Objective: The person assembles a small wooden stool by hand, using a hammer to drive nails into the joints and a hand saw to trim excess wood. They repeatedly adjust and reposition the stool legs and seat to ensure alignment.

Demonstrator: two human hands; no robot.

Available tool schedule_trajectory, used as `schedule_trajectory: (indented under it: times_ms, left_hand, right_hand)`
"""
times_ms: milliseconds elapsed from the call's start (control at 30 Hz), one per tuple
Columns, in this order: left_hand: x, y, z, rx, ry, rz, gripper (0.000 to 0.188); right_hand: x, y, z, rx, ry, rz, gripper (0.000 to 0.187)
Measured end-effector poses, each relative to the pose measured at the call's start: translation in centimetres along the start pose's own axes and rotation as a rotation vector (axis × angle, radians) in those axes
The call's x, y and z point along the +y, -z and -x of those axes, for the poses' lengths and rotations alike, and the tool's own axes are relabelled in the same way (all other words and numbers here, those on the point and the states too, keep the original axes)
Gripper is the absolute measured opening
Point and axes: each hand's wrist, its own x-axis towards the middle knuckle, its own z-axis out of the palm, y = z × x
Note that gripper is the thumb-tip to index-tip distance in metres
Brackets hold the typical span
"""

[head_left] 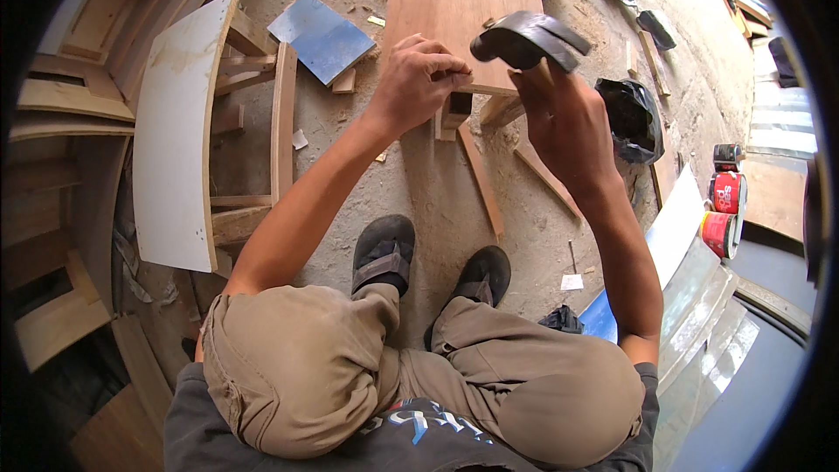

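My right hand (566, 122) is wrapped round a claw hammer (524, 40), gripping it high up, close under its dark metal head. The hammer head hovers over the near right part of a brown wooden panel (463, 0). At the panel's near edge, my left hand (418, 83) has thumb and fingers pinched together; whatever they hold is too small to make out. Just below those fingertips, a dark square end of a wooden piece (457, 105) shows under the panel.
A white-faced wooden frame (175, 135) stands to the left, with a blue board (322, 35) beyond it. Loose wood strips (481, 182) lie on the dusty floor. On the right are a black plastic bag (631, 121), red cans (718, 234) and glass-like sheets (699, 315).
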Motion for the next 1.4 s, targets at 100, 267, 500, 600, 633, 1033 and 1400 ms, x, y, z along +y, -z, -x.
schedule_trajectory:
  times_ms: [100, 267, 500, 600, 633, 1033, 1400]
  left_hand:
    - [-0.3, -0.2, 0.1, 0.024, -0.024, -0.004, 0.013]
    - [-0.3, -0.2, 0.0, 0.009, -0.026, 0.000, 0.012]
    - [-0.4, -0.5, 0.1, 0.062, -0.036, 0.051, 0.011]
    - [-0.3, -0.4, -0.2, -0.036, 0.002, 0.010, 0.014]
    - [-0.4, -0.1, -0.1, -0.079, -0.022, 0.039, 0.020]
    - [-2.9, 4.3, -3.3, 0.014, 0.086, -0.099, 0.081]
    - [-4.2, 1.3, -0.7, -0.094, 0.852, 0.543, 0.088]
  right_hand:
    - [0.2, -0.2, 0.3, 0.046, 0.054, -0.042, 0.022]
    - [0.4, -0.2, 0.0, -0.051, -0.013, 0.046, 0.024]
    - [-0.1, -0.7, 0.4, 0.055, 0.026, 0.007, 0.023]
    - [1.2, -0.9, 0.5, -0.066, -0.053, 0.071, 0.024]
    - [1.2, -0.9, 0.5, -0.022, -0.035, 0.069, 0.027]
    - [2.6, -1.4, 1.4, 0.014, -0.171, -0.036, 0.033]
    - [0.1, -0.1, 1.4, -0.083, -0.310, -0.264, 0.039]
